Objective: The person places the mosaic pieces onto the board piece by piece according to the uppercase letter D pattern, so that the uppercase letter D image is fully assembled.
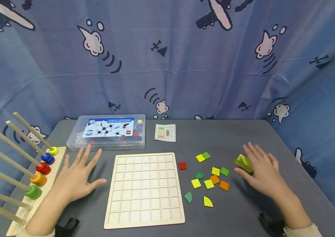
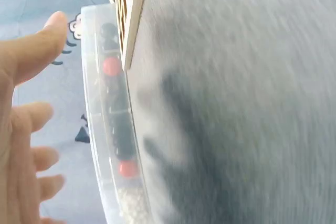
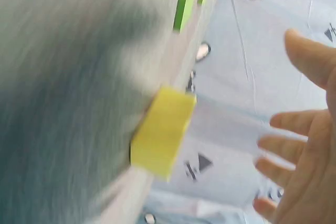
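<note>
The left hand (image 1: 78, 177) and right hand (image 1: 260, 171), nearest the camera, are well apart above the table (image 1: 220, 138), fingers extended, neither clamped on anything. The yellow block (image 1: 243, 163) sits on the table just beside the right hand, at its thumb side, partly covered by it in the head view; the right wrist view shows a gap between them. The block's long axis slants there from upper right to lower left, while from the head it runs from upper left down toward the hand. It is plain and straight-edged, bright yellow in the wrist view, more olive from above. The left hand is between the wooden peg stand (image 1: 54, 168) and the gridded board (image 1: 143, 184), near the clear plastic box (image 1: 126, 144). The box's blue-and-white label (image 1: 108, 127) pictures ball-and-stick molecules and has a red square in its lower right corner; its print is too small to read. A gridded card (image 1: 170, 133) with coloured patches lies beyond the board, and red, orange, yellow and green tiles (image 1: 224, 185) are scattered between the board and the block.
</note>
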A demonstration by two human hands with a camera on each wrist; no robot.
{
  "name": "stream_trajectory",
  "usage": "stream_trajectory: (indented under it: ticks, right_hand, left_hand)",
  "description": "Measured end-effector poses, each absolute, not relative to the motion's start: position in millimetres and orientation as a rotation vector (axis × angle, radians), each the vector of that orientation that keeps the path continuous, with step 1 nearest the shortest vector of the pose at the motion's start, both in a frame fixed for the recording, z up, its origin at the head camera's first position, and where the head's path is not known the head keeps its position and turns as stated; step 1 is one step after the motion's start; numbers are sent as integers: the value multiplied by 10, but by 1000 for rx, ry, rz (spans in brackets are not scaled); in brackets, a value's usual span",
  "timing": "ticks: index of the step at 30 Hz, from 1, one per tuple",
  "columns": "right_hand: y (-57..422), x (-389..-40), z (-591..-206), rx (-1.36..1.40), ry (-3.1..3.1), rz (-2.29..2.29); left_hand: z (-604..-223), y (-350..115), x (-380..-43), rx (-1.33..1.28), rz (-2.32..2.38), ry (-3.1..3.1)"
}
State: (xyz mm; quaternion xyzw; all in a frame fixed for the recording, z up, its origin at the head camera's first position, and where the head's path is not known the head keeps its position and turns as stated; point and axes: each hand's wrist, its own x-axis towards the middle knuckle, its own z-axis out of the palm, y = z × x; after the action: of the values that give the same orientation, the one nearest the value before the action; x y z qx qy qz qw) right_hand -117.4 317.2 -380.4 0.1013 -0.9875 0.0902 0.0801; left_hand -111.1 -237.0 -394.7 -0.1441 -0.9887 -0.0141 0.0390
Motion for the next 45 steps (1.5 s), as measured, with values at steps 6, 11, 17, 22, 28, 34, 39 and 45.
stream_trajectory:
  ticks: [6, 11, 17, 22, 28, 34, 39, 45]
  right_hand:
    - [2869, -1433, -3865, 511, -3080, 527]
    - [2678, -1688, -3925, 570, -3176, 684]
    - [2537, -1942, -3992, 584, -3252, 732]
    - [2526, -2041, -4046, 594, -3260, 726]
    - [2587, -2082, -4111, 580, -3209, 728]
    - [2590, -2102, -4133, 557, -3197, 712]
    - [2575, -2058, -4081, 492, -3215, 726]
    - [2426, -1933, -3962, 493, -3126, 803]
  left_hand:
    - [-4013, -2241, -1147, -632, -267, -3086]
    - [-4094, -2157, -1194, -726, -501, -3124]
    - [-4134, -2155, -1246, -820, -660, -3145]
    - [-4160, -2171, -1288, -833, -748, -3201]
    - [-4176, -2174, -1340, -852, -820, -3213]
    - [-4201, -2190, -1338, -832, -857, -3210]
    - [-4215, -2185, -1314, -806, -903, -3196]
    - [-4212, -2189, -1297, -785, -934, -3186]
